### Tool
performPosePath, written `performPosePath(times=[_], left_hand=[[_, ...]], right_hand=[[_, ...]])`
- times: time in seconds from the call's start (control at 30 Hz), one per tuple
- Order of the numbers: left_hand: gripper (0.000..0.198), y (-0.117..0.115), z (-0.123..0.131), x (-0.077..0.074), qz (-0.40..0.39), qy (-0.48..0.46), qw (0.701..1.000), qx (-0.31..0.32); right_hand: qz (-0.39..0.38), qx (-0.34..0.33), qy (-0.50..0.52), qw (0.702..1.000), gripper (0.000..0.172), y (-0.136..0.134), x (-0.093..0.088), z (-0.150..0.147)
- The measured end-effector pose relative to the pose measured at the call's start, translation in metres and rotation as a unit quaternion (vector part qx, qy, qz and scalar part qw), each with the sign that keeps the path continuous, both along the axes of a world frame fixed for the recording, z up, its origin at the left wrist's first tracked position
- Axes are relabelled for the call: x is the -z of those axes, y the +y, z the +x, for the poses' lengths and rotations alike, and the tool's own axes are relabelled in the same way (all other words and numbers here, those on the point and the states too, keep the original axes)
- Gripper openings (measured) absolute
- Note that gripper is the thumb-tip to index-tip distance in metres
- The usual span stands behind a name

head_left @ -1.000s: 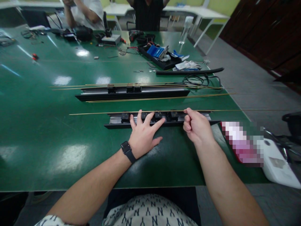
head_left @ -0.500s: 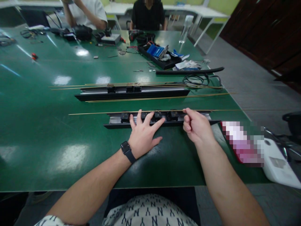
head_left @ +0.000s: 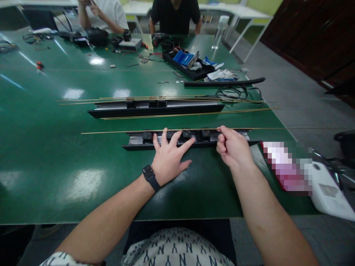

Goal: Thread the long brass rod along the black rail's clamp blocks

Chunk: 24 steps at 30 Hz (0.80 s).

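My left hand [head_left: 169,159] lies flat with fingers spread on the near black rail [head_left: 138,142], its fingertips on the black blocks fitted in the rail's channel. My right hand [head_left: 231,147] is closed in a pinch on a long thin brass rod [head_left: 116,131] that runs along the rail's far edge and sticks out past the table on the right. A smartwatch sits on my left wrist. A second, longer black rail [head_left: 155,108] lies farther back with several more brass rods [head_left: 183,115] on and beside it.
The green table [head_left: 55,155] carries a black tray of parts [head_left: 188,64], gloves, a black strip [head_left: 224,82] and coiled cable at the far right. Two seated people are at the far end. A white device [head_left: 327,194] sits at the right table corner.
Both hands stay put on the rail and rod. The view has tilted slightly, and the people at the far end have shifted.
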State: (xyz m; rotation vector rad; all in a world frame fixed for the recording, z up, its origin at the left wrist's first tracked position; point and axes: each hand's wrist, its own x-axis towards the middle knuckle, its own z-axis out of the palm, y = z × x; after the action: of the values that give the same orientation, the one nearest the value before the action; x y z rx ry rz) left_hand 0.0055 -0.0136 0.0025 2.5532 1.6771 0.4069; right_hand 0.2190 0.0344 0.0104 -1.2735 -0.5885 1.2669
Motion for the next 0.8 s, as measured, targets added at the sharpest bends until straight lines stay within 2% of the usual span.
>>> performPosePath(times=[0.17, 0.8], left_hand=[[0.076, 0.0003, 0.0002, 0.0008, 0.0, 0.002, 1.0, 0.0], [0.076, 0.0007, -0.0008, 0.0003, 0.003, 0.004, 1.0, 0.0]], right_hand=[[0.004, 0.001, 0.004, 1.0, 0.01, 0.0004, 0.0026, 0.001], [0.003, -0.005, 0.006, 1.0, 0.008, 0.0004, 0.0012, 0.0009]])
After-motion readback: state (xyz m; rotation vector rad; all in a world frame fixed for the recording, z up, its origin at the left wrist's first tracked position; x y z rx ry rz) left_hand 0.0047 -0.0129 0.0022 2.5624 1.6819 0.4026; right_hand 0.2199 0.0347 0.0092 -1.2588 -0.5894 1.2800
